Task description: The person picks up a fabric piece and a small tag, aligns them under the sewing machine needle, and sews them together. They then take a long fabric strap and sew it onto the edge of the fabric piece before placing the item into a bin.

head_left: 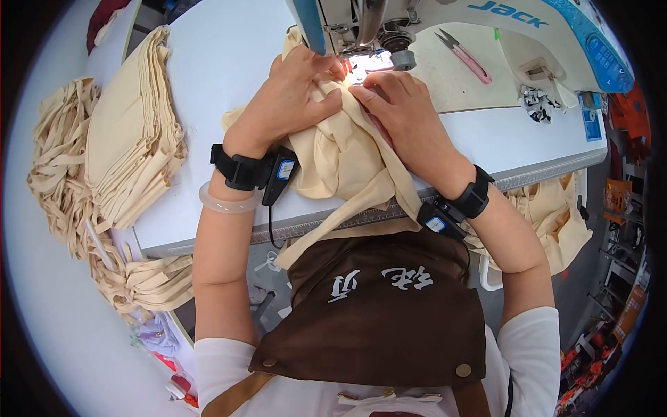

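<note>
A bunched piece of cream cloth (340, 163) lies under the head of a sewing machine (445, 28), with a long strap (340, 221) of the same fabric trailing over the table's front edge. My left hand (297, 94) grips the cloth left of the lit needle area, fingers curled and thumb across the fabric. On the other side, my right hand (397, 104) pinches the cloth edge and strap close to the needle area. Both sets of fingertips are partly hidden by the machine and fabric. The needle itself is hard to make out.
Stacked cream cloth pieces (132, 132) and bundled cream straps (62, 153) sit at the left. Pink-handled thread snips (465, 57) and black-and-white scraps (538, 104) lie right of the needle. More cream cloth (556, 222) hangs below the table's right side.
</note>
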A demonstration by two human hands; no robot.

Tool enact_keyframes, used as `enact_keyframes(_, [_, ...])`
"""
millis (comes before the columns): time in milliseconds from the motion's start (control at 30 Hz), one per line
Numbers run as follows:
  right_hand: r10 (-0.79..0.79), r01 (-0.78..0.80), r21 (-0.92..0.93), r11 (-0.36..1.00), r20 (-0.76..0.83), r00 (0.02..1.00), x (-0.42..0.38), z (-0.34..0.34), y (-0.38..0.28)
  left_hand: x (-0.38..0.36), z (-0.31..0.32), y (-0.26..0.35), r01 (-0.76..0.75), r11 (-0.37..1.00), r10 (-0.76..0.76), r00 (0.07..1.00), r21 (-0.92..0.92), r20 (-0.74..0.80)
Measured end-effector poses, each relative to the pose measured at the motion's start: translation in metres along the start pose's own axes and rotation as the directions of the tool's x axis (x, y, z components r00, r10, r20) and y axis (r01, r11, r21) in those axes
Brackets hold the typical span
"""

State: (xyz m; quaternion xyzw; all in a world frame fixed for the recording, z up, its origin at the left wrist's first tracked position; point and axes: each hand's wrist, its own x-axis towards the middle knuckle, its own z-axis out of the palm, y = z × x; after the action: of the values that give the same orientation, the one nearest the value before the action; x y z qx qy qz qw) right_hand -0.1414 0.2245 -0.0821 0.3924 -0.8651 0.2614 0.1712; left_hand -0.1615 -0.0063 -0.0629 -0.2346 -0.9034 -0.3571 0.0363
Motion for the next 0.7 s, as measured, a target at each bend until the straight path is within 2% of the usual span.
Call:
enact_keyframes(167, [0.009,-0.009,0.012,1.0,0.012,1.0,0.0005,0.0014,0.0012,0.0026,-0.0029,-0.0006,-0.027,0.999,0.027,1.0,0.017,0.001])
enact_keyframes(267, [0.009,-0.009,0.005,1.0,0.011,1.0,0.0006,0.0015,0.0009,0.0006,0.0027,-0.0057,0.029,0.996,-0.03,0.999,-0.08,-0.011])
enact_keyframes(367, [0.008,-0.008,0.014,1.0,0.011,1.0,0.0004,0.0016,0.0017,0.0013,0.002,-0.0077,0.022,1.0,-0.022,1.0,-0.014,-0.004])
enact_keyframes(700, [0.018,-0.018,0.01,1.0,0.008,1.0,0.0001,0.0029,0.0018,0.0015,0.0016,-0.0081,0.018,1.0,-0.018,1.0,-0.001,-0.008])
